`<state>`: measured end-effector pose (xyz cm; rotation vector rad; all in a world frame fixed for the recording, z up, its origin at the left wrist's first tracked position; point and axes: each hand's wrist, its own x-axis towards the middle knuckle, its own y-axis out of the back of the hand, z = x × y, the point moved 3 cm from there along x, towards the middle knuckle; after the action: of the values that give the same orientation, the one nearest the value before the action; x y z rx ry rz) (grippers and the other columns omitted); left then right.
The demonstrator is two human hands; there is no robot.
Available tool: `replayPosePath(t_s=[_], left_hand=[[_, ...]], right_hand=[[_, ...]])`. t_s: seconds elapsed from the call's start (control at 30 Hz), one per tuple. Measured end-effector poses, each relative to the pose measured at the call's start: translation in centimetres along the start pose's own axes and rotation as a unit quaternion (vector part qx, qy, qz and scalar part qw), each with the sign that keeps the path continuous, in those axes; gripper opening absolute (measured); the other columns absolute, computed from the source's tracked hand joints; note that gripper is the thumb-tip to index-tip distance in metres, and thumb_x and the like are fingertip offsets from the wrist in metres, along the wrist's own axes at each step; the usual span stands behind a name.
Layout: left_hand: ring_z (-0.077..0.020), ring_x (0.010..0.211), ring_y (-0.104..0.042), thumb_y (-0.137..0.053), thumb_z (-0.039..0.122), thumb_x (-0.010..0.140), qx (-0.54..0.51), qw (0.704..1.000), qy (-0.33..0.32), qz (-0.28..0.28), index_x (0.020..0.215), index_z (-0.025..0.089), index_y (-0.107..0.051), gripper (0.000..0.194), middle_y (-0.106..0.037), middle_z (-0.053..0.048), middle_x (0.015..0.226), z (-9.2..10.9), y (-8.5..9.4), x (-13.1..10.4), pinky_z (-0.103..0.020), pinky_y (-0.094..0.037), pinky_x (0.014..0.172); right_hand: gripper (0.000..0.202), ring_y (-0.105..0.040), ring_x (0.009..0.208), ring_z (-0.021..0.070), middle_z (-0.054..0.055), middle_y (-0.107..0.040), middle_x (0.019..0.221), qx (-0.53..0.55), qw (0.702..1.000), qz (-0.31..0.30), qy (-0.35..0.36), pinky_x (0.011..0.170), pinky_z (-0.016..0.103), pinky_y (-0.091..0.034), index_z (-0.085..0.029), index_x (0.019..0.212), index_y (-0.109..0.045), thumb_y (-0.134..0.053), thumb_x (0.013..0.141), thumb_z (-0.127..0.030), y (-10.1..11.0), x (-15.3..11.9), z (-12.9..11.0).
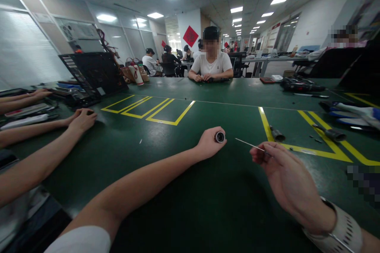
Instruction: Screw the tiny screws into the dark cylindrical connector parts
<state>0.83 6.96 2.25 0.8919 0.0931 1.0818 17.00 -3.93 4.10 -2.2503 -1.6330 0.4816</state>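
My left hand (209, 142) is closed around a dark cylindrical part (219, 137), whose round, ringed end faces me. The rest of that part is hidden by the fingers. To its right, my right hand (282, 170) pinches a thin metal rod (251, 144) with a pointed tip. The tip points left toward the cylinder, a short gap apart from it. On the right wrist is a light watch strap (341, 225). Past my right hand, a dark conical part (277, 134) lies on the green table (178, 182), across a yellow tape line.
Another dark conical part (334, 133) with a stem lies farther right, near small dark bits (317, 140). Blue-and-white gloves (353, 114) are at the right edge. A co-worker (212, 63) sits opposite; other people's hands (83, 119) rest at left. A black case (95, 75) stands back left.
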Motion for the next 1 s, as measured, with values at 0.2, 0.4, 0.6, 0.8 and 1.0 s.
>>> replayPosePath(t_s=[0.2, 0.4, 0.6, 0.8, 1.0], left_hand=[[-0.0134, 0.073, -0.056, -0.057, 0.017, 0.075, 0.159, 0.987, -0.022, -0.028, 0.083, 0.016, -0.057, 0.007, -0.060, 0.001, 0.077, -1.2, -0.3, 2.6, -0.027, -0.042, 0.070], [-0.0187, 0.077, -0.057, -0.053, 0.012, 0.075, 0.267, 0.961, -0.056, -0.048, 0.081, 0.016, -0.058, 0.008, -0.062, -0.003, 0.077, -0.3, -0.4, 3.7, -0.032, -0.037, 0.074], [-0.0197, 0.079, -0.055, -0.050, 0.009, 0.077, 0.361, 0.922, -0.114, -0.083, 0.082, 0.015, -0.057, 0.011, -0.062, -0.004, 0.080, 0.1, -0.3, 3.7, -0.032, -0.032, 0.072], [-0.0188, 0.074, -0.054, -0.042, 0.013, 0.085, 0.426, 0.882, -0.182, -0.087, 0.081, 0.015, -0.056, 0.015, -0.060, -0.004, 0.076, 0.9, -0.5, 3.5, -0.032, -0.029, 0.067], [-0.0197, 0.073, -0.053, -0.041, 0.017, 0.089, 0.475, 0.844, -0.235, -0.083, 0.080, 0.015, -0.058, 0.019, -0.060, -0.006, 0.075, 1.3, -1.2, 3.3, -0.034, -0.028, 0.068]], right_hand=[[0.009, -0.059, 0.067, 0.0179, 0.003, -0.063, 0.069, -0.025, 0.998, 0.053, 0.026, 0.061, 0.031, -0.047, -0.020, 0.066, -0.062, -0.065, 0.068, -0.027, -0.7, 3.5, 1.6], [0.010, -0.062, 0.075, 0.0177, 0.001, -0.067, 0.072, -0.047, 0.996, 0.052, 0.057, 0.072, 0.032, -0.047, -0.021, 0.070, -0.064, -0.068, 0.067, -0.029, -1.2, 6.8, 3.4], [0.012, -0.064, 0.082, 0.0200, 0.003, -0.071, 0.078, -0.061, 0.997, 0.024, 0.051, 0.080, 0.036, -0.048, -0.020, 0.072, -0.067, -0.068, 0.067, -0.030, -1.0, 7.0, 3.2], [0.012, -0.064, 0.088, 0.0208, 0.004, -0.071, 0.082, -0.072, 0.996, -0.001, 0.050, 0.084, 0.036, -0.048, -0.020, 0.074, -0.068, -0.067, 0.070, -0.031, -0.8, 7.0, 3.3], [0.016, -0.063, 0.088, 0.0208, 0.003, -0.070, 0.084, -0.087, 0.994, -0.009, 0.060, 0.084, 0.036, -0.047, -0.020, 0.077, -0.068, -0.068, 0.069, -0.034, -0.9, 7.1, 3.7]])
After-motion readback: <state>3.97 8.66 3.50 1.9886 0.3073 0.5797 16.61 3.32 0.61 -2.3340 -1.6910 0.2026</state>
